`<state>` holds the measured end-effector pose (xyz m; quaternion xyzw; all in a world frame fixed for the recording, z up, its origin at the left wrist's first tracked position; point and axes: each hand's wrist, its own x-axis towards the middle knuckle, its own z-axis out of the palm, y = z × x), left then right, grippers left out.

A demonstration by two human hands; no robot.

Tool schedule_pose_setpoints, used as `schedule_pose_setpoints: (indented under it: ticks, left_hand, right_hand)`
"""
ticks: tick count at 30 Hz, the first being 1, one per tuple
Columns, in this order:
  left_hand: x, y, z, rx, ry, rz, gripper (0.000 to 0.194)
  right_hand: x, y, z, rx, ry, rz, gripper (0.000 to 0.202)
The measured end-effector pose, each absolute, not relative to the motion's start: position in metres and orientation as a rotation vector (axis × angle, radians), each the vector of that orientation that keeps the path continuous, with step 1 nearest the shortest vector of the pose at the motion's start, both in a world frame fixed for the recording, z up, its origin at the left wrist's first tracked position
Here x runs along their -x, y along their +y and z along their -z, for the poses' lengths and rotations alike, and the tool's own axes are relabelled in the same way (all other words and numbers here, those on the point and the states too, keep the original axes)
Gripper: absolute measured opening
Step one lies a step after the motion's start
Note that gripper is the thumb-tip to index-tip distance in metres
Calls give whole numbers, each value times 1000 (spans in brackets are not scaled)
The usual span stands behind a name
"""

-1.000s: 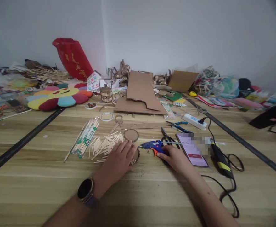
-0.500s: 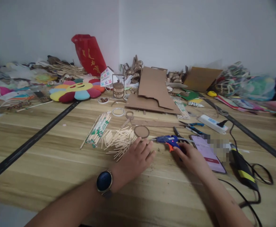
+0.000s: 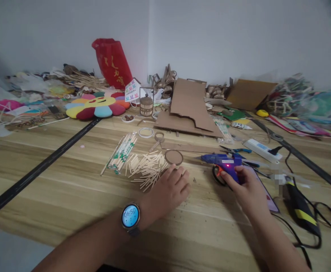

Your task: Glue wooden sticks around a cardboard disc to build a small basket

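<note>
My right hand (image 3: 248,186) grips a blue hot glue gun (image 3: 228,161) with an orange trigger and a red light glowing on its side. Its nozzle points left, toward a round cardboard disc (image 3: 173,157) with a raised rim. My left hand (image 3: 169,190), palm down with fingers loosely apart, rests on the table just below that disc. Beside its fingers lies a loose pile of short cut wooden sticks (image 3: 147,168). The left wrist wears a lit round watch (image 3: 130,216).
Bagged chopsticks (image 3: 122,153) lie left of the pile. Behind stand cardboard sheets (image 3: 189,102) and a small lidded stick basket (image 3: 146,105). At right are pliers (image 3: 239,150), a phone (image 3: 270,202), a power strip (image 3: 263,150), and a black-yellow tool (image 3: 301,209) with a cord.
My right hand has closed around the glue gun's handle and raised it from the table, slightly to the right. My left hand has barely moved. The watch face has lit up.
</note>
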<state>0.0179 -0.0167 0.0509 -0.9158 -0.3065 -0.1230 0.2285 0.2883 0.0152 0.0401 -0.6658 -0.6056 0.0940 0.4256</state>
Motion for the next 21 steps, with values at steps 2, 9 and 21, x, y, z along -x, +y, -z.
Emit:
schedule_pose_setpoints:
  ticks: [2,9,21]
  left_hand:
    - [-18,-17,-52,2526,-846,340,21]
    - [-17,-17,-51,2585,-898,327,24]
    - [11,15,-28,3018,-1349,396,88]
  right_hand:
    - [-286,14,-44,1704,-1485,-356,37]
    - [-281,13,-51,1715,-1382,-838,26]
    - [-286,-15,-40,1545,-1813,-1210,50]
